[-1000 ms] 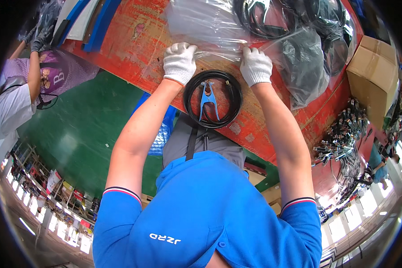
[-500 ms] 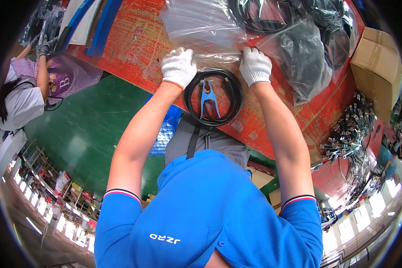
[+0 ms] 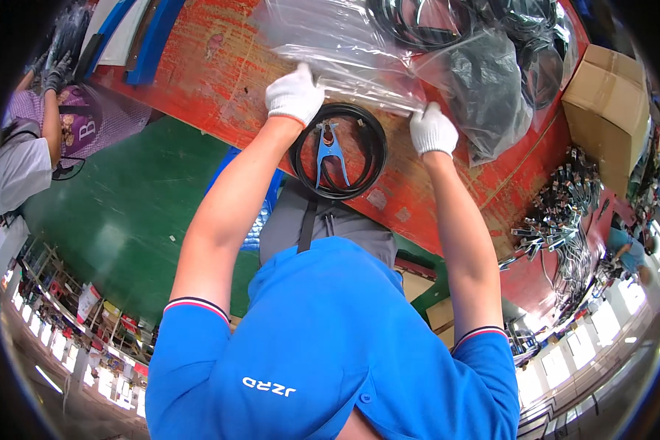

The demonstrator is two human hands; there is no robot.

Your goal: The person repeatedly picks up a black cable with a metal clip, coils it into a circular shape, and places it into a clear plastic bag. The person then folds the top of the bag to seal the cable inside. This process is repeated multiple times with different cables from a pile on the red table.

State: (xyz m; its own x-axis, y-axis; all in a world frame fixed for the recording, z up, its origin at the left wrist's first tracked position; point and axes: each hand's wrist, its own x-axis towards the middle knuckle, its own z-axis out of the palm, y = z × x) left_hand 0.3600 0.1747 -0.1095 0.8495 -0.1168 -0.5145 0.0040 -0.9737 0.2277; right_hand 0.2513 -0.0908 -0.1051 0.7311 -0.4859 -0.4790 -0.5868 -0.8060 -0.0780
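In white knit gloves, both my hands grip the near edge of a clear plastic bag (image 3: 367,86), which is stretched between them. My left hand (image 3: 295,95) closes at the bag's left side. At its right corner my right hand (image 3: 434,132) pinches the film. Just below the bag, near the table's front edge, lies a coil of black cable (image 3: 379,158). Inside the coil rests a blue clamp (image 3: 331,149) with its handles toward me. More clear bags (image 3: 308,26) lie flat beyond my hands.
Bagged black cable coils (image 3: 484,88) lie at the far right of the red worn table (image 3: 220,77). A cardboard box (image 3: 607,95) stands beyond the right edge, near a heap of metal-ended cables (image 3: 561,213). Blue-edged frames (image 3: 154,44) lie far left, near another person (image 3: 29,161).
My right hand has moved right and nearer, and the gap between my hands is wider. The bag's near edge now spreads out taut between them. The cable coil stays on the table.
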